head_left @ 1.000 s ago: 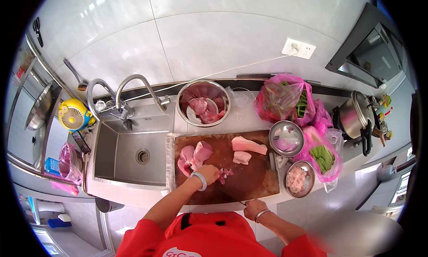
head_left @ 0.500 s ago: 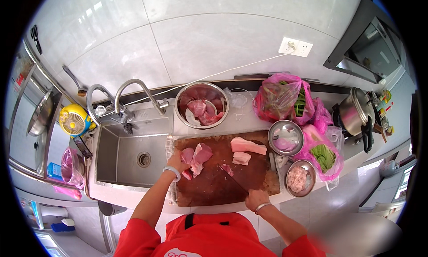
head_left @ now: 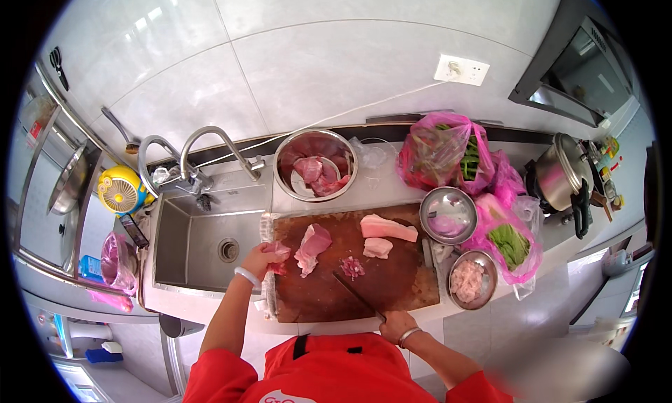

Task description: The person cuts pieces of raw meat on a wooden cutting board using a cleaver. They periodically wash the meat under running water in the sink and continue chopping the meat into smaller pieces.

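At the left edge of the brown cutting board [head_left: 308, 305], my left hand [head_left: 256, 259] is closed on a small pink piece of meat [head_left: 278, 251]. A larger slab of raw meat [head_left: 313, 248] lies just to its right, apart from the hand. My right hand [head_left: 397, 326] grips a knife [head_left: 358, 294] by its handle at the board's near edge. The blade slants to the far left, its tip close to a small heap of chopped meat [head_left: 352, 266]. Two pale fatty pieces rest farther back: a long strip [head_left: 388, 228] and a short block [head_left: 377, 248].
Left of the board is a steel sink [head_left: 203, 287] with a curved faucet [head_left: 217, 130]. Behind the board stands a steel pot [head_left: 280, 175] of meat. Two bowls [head_left: 448, 193] [head_left: 455, 301], pink vegetable bags [head_left: 427, 133] and a pressure cooker [head_left: 560, 172] line the right.
My left hand has drawn leftward with a small piece, away from the larger slab. The knife and right hand have shifted slightly left and nearer, and the chopped heap shows more beside the blade.
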A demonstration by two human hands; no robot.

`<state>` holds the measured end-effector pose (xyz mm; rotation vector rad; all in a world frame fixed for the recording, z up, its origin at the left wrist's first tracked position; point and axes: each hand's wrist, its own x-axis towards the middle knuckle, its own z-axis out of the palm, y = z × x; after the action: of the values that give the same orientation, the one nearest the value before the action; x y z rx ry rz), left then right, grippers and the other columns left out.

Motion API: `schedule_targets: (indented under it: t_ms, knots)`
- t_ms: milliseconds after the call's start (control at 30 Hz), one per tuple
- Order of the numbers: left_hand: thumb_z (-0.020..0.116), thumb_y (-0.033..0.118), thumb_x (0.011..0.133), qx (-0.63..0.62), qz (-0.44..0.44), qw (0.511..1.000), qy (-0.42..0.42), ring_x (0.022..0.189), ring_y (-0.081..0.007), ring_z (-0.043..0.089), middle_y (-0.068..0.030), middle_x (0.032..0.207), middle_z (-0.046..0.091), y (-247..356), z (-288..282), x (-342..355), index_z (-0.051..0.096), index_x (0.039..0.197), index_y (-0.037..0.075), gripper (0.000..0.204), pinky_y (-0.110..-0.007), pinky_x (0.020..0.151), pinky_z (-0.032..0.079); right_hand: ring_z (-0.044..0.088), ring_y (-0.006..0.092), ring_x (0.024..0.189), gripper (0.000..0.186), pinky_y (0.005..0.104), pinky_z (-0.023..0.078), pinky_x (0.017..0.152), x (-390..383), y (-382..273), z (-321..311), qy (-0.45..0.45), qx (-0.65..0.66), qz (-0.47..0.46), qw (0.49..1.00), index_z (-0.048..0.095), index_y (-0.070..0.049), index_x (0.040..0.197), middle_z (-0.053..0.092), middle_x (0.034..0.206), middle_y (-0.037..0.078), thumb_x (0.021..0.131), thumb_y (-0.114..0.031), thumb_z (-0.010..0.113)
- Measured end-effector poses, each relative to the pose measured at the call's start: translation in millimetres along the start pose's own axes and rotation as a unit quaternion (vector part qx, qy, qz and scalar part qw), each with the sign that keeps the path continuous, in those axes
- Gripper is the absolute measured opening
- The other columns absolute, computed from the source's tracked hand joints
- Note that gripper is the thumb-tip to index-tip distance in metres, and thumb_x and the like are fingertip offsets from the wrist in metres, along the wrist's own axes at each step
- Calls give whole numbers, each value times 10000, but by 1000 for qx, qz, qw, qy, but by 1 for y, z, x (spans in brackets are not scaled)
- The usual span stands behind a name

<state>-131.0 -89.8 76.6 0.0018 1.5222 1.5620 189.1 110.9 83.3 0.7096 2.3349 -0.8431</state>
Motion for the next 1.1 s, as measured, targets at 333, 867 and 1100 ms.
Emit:
schedule_targets:
  t_ms: [333,867,1100]
  knots:
    - [619,1,774,-56,-20,990,-125,623,-182,596,-105,873,601,-32,42,-33,426,1122,52,401,-294,536,505,598,413,817,281,466,466,804,8,18,-9,22,6,-61,998,629,6,819,622,840,250,728,-202,464]
    - [620,48,793,198,-72,975,70,694,-183,614,-135,823,619,-118,36,-56,448,1073,-18,335,-295,546,499,593,424,853,317,470,458,824,13,-26,6,-54,6,-128,990,632,20,874,613,876,273,727,-196,454]
    - [677,217,731,549,7,812,196,774,-287,639,-161,908,643,-124,22,-77,595,905,19,276,-356,696,506,602,405,873,307,462,465,824,11,-44,23,-54,9,-94,994,621,20,909,619,898,269,759,-193,459]
